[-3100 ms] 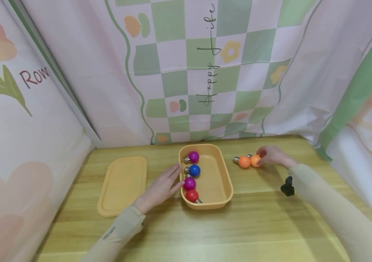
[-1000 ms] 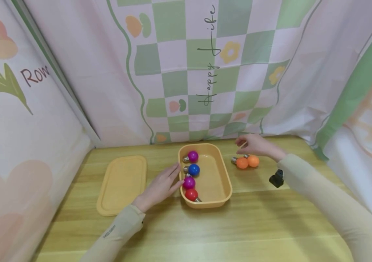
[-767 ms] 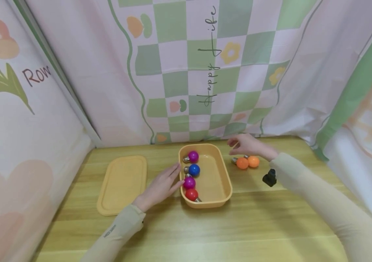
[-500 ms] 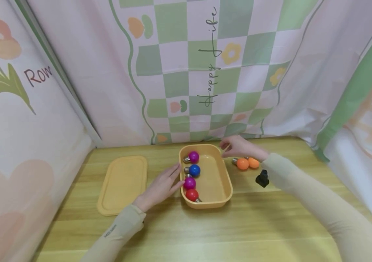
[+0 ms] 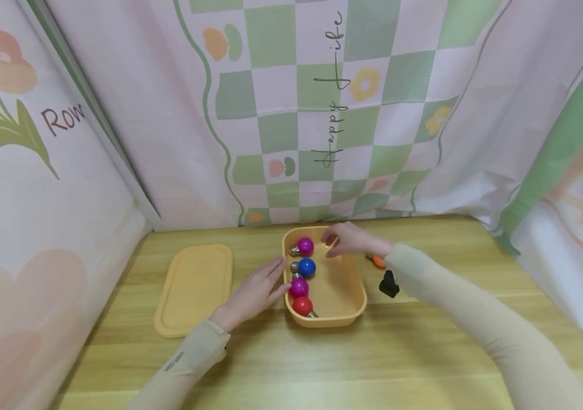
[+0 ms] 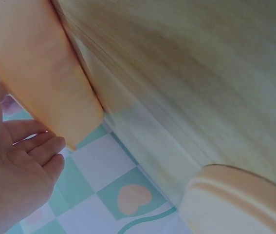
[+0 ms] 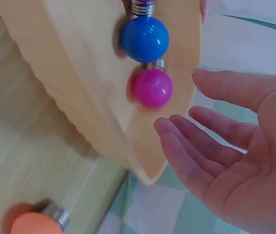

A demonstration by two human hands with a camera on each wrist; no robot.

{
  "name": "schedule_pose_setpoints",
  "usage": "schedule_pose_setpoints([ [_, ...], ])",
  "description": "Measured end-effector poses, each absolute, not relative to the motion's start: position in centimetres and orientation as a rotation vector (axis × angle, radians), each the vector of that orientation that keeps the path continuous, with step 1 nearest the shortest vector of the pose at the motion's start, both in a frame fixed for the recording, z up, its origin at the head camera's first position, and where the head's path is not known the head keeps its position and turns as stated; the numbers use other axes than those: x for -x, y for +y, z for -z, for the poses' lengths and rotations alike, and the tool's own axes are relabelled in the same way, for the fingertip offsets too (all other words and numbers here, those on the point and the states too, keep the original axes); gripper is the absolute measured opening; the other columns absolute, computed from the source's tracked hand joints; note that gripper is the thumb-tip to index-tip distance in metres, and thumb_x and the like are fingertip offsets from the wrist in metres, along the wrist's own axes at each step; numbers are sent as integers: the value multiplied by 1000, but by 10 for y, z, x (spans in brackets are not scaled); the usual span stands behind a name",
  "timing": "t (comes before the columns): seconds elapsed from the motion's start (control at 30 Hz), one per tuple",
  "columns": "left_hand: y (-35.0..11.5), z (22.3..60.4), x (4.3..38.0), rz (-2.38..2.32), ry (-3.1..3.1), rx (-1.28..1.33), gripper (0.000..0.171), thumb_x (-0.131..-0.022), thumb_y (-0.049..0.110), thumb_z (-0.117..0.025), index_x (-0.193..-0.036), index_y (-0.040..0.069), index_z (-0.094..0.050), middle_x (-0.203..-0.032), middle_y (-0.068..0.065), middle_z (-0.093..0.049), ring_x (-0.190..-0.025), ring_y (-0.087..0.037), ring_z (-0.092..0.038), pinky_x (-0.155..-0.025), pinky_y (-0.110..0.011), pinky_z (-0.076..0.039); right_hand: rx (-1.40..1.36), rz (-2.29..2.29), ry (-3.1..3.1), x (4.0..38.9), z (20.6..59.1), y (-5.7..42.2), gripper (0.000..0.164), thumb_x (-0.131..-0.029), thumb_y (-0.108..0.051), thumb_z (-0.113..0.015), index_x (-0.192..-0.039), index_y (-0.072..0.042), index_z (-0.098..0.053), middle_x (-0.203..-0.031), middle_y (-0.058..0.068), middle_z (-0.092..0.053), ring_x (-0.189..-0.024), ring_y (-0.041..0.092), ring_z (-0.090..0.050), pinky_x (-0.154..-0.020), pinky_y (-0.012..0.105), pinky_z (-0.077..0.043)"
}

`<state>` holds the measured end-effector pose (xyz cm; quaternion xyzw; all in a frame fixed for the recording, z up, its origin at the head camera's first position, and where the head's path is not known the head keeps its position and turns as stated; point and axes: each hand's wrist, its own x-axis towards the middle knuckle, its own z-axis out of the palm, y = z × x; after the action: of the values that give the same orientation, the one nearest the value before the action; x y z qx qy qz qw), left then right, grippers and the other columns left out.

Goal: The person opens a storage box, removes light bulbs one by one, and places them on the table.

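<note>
My left hand (image 5: pixel 250 293) rests its straight fingers against the left rim of a yellow plastic box (image 5: pixel 334 287). My right hand (image 5: pixel 351 238) hovers over the box's back right part, fingers relaxed; the right wrist view shows nothing between thumb and fingers. Along the box's left side lie small round light bulbs with metal screw bases: a purple bulb (image 5: pixel 305 246) at the back, a blue bulb (image 5: pixel 307 267), another purple bulb (image 5: pixel 298 287) and a red bulb (image 5: pixel 302 306) in front. Right of the box an orange bulb (image 5: pixel 378 262) shows partly behind the right sleeve; a second one is hidden.
A flat yellow lid (image 5: pixel 195 290) lies on the wooden table (image 5: pixel 291 370) left of the box. Patterned curtains (image 5: pixel 281 131) hang behind and at both sides. A black wrist camera (image 5: pixel 389 284) sits beneath the right cuff.
My right hand was at the orange bulbs, left them on the table, and has moved left until over the box. The left hand and the bulbs in the box have stayed put.
</note>
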<state>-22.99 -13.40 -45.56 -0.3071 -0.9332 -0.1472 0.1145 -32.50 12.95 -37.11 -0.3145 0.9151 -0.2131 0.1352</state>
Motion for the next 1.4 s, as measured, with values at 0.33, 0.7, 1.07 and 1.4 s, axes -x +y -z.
schedule_pose_setpoints([
  [0.33,-134,454,231,381,-2720,927,61,-100,35,-58,-143,-7,-46,-149,-26,-47,-136,-38,-51,-115,-48,-44,964,501,2668,328,384,107,37,-82,-14,-77,-111,5,-67,-108,20,-71,-104,35,-67,-93,40,-58],
  [0.7,-135,448,230,318,-2695,948,61,-100,36,-57,-142,-7,-47,-148,-25,-49,-137,-37,-50,-118,-46,-41,1015,438,2660,327,393,89,34,-79,-13,-76,-107,4,-69,-105,18,-74,-98,29,-70,-92,38,-59],
  [1.07,-134,445,229,280,-2705,950,62,-100,37,-58,-142,-7,-47,-148,-26,-48,-137,-37,-50,-117,-46,-42,951,320,2662,326,404,78,26,-77,-20,-78,-98,-5,-71,-90,6,-71,-80,16,-60,-71,24,-50],
  [1.4,-135,444,228,260,-2692,967,64,-99,39,-57,-143,-7,-46,-147,-26,-49,-136,-36,-51,-117,-45,-42,942,317,2672,323,405,75,29,-78,-19,-79,-100,-3,-71,-94,8,-73,-83,18,-64,-76,26,-54],
])
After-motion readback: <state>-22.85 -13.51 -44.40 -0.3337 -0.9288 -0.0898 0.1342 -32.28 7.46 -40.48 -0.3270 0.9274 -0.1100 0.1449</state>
